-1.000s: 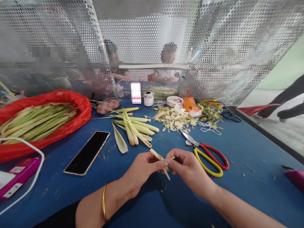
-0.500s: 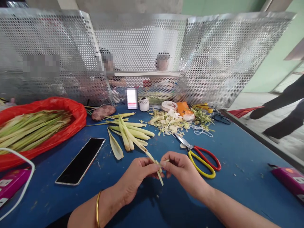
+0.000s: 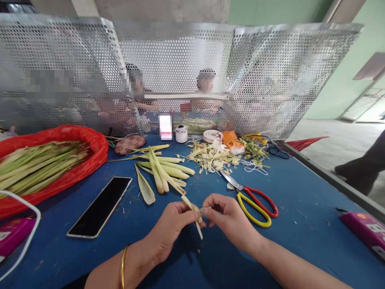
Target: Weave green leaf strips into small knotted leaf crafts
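Currently, a leaf strip [image 3: 189, 202] is being pinched above the table [image 3: 306, 237] by the left hand [image 3: 174, 224], its long axis being slanted far-left to near-right; beside its middle, the right hand's [image 3: 224, 210] grip is being pressed together, apparently on it too.

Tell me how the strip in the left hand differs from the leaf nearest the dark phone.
The strip is narrow; the leaf is broader. The left hand grips the strip; the leaf lies on the table. Both are pale yellowish green.
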`<state>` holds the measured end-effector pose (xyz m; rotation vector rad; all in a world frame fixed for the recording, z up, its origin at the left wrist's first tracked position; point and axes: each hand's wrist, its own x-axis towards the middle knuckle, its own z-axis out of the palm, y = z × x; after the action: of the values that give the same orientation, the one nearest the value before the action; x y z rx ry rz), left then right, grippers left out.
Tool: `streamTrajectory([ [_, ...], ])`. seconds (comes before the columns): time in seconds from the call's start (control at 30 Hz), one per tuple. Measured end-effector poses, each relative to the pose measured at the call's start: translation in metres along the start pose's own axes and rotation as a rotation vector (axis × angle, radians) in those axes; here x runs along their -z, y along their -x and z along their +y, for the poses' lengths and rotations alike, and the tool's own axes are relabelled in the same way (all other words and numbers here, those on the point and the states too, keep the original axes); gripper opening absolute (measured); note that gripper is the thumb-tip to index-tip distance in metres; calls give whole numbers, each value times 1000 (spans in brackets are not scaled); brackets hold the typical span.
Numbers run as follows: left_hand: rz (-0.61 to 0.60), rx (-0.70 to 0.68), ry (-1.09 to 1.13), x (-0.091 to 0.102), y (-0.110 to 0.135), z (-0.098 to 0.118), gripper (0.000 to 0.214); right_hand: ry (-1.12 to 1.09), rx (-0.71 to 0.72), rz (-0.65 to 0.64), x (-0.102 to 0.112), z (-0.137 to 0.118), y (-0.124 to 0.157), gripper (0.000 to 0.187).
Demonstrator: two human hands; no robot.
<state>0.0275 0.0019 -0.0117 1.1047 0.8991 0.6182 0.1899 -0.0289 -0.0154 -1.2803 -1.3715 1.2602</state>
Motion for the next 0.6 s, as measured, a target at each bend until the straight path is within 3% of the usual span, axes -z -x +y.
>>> streamTrajectory([
  [0.2, 22, 83, 59, 1, -3, 1, 27, 323, 228, 178, 1, -2, 5, 17],
  [0.4, 82, 77, 64, 1, -3, -4, 23, 254, 230, 109, 3, 3, 1, 8],
  [0.6, 29, 78, 235, 1, -2, 1, 13, 436, 552, 50, 9, 3, 0, 19],
])
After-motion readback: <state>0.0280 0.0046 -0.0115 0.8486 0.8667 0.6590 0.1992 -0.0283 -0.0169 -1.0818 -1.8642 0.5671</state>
